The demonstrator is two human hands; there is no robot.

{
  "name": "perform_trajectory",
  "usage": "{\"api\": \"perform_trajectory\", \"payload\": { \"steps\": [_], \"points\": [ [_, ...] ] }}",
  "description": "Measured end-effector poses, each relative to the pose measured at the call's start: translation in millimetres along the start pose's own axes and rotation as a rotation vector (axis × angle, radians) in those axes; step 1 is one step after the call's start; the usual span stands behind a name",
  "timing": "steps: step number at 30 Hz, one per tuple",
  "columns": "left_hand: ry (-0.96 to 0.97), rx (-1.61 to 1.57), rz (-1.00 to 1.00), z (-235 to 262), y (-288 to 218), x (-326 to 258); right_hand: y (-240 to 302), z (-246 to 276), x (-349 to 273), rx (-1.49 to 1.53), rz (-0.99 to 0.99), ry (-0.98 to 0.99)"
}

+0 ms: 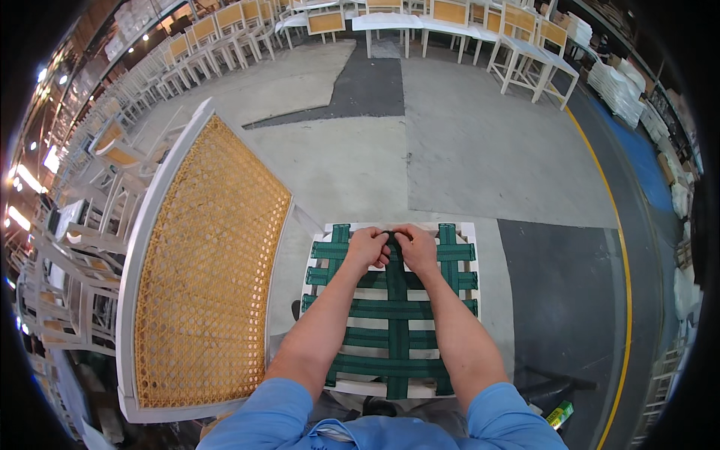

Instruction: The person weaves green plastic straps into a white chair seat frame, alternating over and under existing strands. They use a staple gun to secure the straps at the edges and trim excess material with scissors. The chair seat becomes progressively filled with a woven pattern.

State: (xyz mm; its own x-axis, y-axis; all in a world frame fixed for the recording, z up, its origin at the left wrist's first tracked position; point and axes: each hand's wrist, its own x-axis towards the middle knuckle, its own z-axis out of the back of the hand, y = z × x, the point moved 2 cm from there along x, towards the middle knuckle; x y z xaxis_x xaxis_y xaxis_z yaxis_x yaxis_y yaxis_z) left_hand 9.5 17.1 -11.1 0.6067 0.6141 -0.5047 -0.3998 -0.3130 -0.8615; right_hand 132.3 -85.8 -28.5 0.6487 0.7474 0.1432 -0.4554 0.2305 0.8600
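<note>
Two-hand pinch: bare L hand [367, 248] + R hand [416, 247] grasping dk-green webbing strap [398, 323], 12 o'clock end.
Wht wood seat frame [466, 231]: under strap.
Tan woven-cane panel [210, 270]: 9 o'clock.

Pale chairs [325, 22] beyond, yellow floor line [629, 300] at right

I see a light blue shirt [379, 435], its short sleeves [266, 409] ending well back from the grip; from there forward, the forearms [319, 319], left hand [366, 249] and right hand [417, 247] are all bare.
</note>
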Motion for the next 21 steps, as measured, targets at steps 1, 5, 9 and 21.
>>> {"api": "perform_trajectory", "payload": {
  "steps": [1,5,9,21],
  "points": [
    [0.013,-0.015,0.008,1.5,-3.3,2.6,3.8,2.1,1.8,0.055,-0.016,-0.036],
    [0.080,-0.057,0.059,4.5,-9.2,10.7,3.3,9.0,1.4,0.113,0.048,-0.059],
    [0.106,-0.058,0.097,10.3,-7.8,14.4,4.9,5.0,-0.7,0.089,0.131,-0.039],
    [-0.297,0.720,-0.478,-3.3,2.5,0.6,8.4,7.6,-2.2,-0.061,0.222,-0.062]
  ]
}}
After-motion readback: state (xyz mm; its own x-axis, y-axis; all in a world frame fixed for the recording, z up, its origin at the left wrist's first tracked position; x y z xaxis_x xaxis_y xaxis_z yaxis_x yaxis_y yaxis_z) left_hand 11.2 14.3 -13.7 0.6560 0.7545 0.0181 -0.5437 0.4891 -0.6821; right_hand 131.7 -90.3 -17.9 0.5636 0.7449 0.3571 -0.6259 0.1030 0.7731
